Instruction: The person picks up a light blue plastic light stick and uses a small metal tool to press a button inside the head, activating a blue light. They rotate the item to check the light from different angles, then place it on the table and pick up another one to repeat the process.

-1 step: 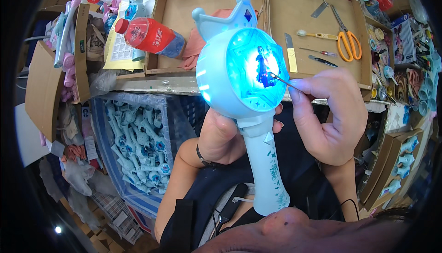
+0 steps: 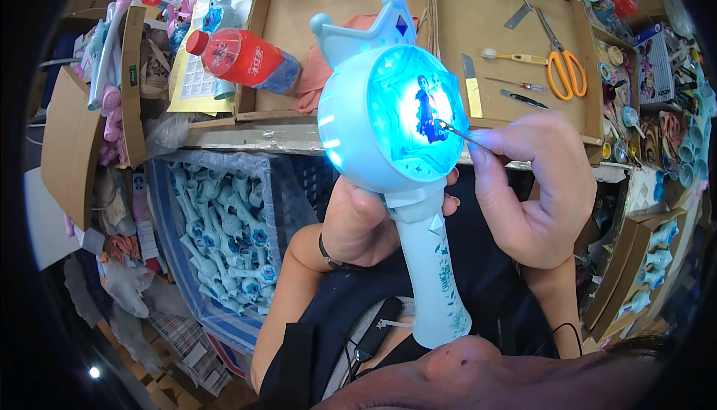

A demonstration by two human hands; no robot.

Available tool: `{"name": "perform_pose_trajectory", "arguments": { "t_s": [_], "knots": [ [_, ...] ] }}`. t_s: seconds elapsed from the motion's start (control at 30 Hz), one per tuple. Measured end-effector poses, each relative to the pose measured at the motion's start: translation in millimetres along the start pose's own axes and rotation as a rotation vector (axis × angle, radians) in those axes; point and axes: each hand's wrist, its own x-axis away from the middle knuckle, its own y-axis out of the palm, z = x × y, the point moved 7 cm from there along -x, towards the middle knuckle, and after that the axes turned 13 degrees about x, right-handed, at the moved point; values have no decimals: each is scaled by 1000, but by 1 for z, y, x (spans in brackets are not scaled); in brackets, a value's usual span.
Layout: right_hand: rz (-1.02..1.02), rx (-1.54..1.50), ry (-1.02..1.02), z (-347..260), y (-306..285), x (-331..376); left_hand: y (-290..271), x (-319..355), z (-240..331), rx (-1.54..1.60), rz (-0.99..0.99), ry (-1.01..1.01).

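Observation:
A pale blue light-up toy wand (image 2: pixel 433 261) stands upright in front of me, slightly tilted, with a crown on top. Its round head (image 2: pixel 347 115) glows bright blue-white around a small printed picture of figures (image 2: pixel 427 111). My left hand (image 2: pixel 362 219) grips the wand from behind, just under the head; some of its fingers are hidden. Between the thumb and fingers of my right hand (image 2: pixel 534 178) is pinched a thin brown stick (image 2: pixel 467 137), its dark tip at the lower part of the picture. The glare hides whether that tip touches the surface.
Beyond the wand, a cardboard tray (image 2: pixel 478 25) holds orange-handled scissors (image 2: pixel 566 74), a flat blade (image 2: pixel 471 85), a toothbrush (image 2: pixel 515 57) and a pink cloth (image 2: pixel 317 74). A red-labelled bottle (image 2: pixel 243 57) leans at its left. Below left, a lined crate (image 2: pixel 213 331) contains many wands.

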Motion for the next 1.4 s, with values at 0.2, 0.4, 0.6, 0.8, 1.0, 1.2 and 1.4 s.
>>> {"name": "perform_pose_trajectory", "arguments": {
  "t_s": [0.2,0.4,0.6,0.8,1.0,1.2,1.4],
  "knots": [
    [-10,-29,-7,-1,1,-1,4,0,0,-41,18,20],
    [-12,-33,-21,-3,0,-1,4,1,0,-32,14,21],
    [11,-39,-79,-3,-4,-2,3,1,-1,-21,20,15],
    [30,-21,-111,-4,-6,-1,1,1,-2,3,-7,8],
    [-12,-45,-18,-1,-1,-1,0,0,-2,15,-21,20],
    [-22,2,-2,0,1,-1,-2,0,-2,-31,21,39],
    [7,-18,12,2,0,0,0,0,-2,-33,-5,21]
  ]
}}
